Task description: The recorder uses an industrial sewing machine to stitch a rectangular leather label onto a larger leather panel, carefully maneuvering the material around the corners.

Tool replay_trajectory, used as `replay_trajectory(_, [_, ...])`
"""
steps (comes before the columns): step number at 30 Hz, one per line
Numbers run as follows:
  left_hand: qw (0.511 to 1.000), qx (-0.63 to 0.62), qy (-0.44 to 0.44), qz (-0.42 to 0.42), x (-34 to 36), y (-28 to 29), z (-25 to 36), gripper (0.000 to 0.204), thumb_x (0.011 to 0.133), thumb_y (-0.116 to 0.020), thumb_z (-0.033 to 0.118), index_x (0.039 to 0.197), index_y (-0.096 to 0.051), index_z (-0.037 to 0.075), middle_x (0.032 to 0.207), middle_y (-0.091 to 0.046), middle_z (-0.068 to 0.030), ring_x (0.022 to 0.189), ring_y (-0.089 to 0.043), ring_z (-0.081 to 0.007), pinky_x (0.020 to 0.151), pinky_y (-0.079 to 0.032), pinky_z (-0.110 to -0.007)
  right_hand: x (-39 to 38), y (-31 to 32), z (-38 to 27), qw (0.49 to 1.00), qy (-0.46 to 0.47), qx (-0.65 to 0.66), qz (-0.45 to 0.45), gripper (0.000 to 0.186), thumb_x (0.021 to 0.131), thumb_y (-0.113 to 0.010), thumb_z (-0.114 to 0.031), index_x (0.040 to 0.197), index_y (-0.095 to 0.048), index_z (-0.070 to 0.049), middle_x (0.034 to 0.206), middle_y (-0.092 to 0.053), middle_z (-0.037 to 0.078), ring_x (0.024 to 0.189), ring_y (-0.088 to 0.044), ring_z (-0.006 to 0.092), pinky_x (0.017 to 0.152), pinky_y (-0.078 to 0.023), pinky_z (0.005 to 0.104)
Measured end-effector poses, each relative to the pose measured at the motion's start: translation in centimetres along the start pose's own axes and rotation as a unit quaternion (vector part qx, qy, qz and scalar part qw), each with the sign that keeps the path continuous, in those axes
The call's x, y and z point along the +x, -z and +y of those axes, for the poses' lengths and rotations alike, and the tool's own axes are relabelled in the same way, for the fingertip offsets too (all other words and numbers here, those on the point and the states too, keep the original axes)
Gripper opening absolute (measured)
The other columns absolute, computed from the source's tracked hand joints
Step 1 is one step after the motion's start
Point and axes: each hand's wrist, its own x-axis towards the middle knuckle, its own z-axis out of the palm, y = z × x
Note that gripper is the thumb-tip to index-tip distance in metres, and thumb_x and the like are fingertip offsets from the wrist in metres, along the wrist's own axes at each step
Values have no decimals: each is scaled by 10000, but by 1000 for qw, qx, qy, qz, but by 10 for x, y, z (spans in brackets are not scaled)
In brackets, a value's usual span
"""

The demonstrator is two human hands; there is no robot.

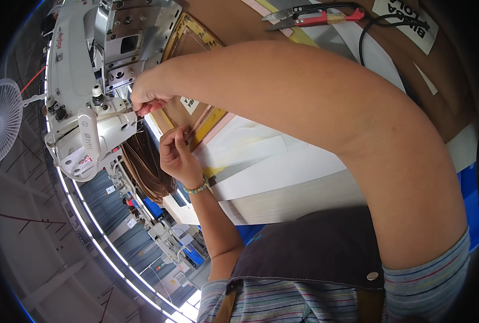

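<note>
A white industrial sewing machine (72, 59) stands at the far left. My right hand (152, 97) reaches to its needle area, fingers bent together. Whatever they pinch is too small to tell. Nearer to me, my left hand (179, 156), with a beaded bracelet (197, 188) at the wrist, is held up with thumb and fingertips closed. What lies between them, perhaps nothing, cannot be made out. Beside both hands is a yellow-edged template frame (211, 119) with a brown panel in it, partly hidden behind my right forearm.
Red-handled thread snips (325, 19) with a black cord lie at the top of the table. Brown material (145, 167) hangs in folds by the machine. White sheets (272, 161) cover the table near me. A white fan (2, 121) and further machines (169, 237) are beyond.
</note>
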Motion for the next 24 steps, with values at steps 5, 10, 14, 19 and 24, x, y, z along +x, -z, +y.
replay_trajectory(5, [1000,-9,7,8,1,-5,1,98,1012,-625,42,986,-661,-45,988,-706,-99,835,-660,-124,782,-565,-260,0,0,7,999,11,38,8,40,860,-751,-53,881,-741,-85,763,-717,3,598,-622,68,504,-480,232])
replay_trajectory(10, [1000,-9,0,14,2,-3,-4,95,1012,-631,47,991,-666,-38,984,-717,-94,800,-638,-112,762,-536,-241,-14,-7,10,995,59,-21,75,44,818,-782,-94,822,-750,-65,760,-721,47,587,-633,106,497,-495,256])
replay_trajectory(14, [1000,-8,3,23,3,-6,-5,102,1016,-625,55,992,-671,-32,975,-730,-101,820,-658,-121,775,-537,-250,-26,2,-2,973,100,-191,79,82,791,-754,-125,785,-746,-44,767,-729,82,601,-663,148,516,-515,290])
replay_trajectory(19, [999,-33,12,19,4,-6,-7,88,1007,-638,45,988,-671,-34,981,-728,-101,840,-669,-123,769,-541,-245,-28,5,-3,857,167,-441,208,152,723,-682,-115,768,-755,11,800,-738,182,778,-741,287,688,-575,385])
replay_trajectory(24, [1000,-13,0,18,4,-8,-3,107,1015,-631,64,985,-676,-28,982,-741,-119,867,-692,-146,788,-554,-271,-18,10,9,824,243,-474,194,205,716,-692,-104,884,-798,-55,885,-759,156,879,-743,281,804,-571,392])
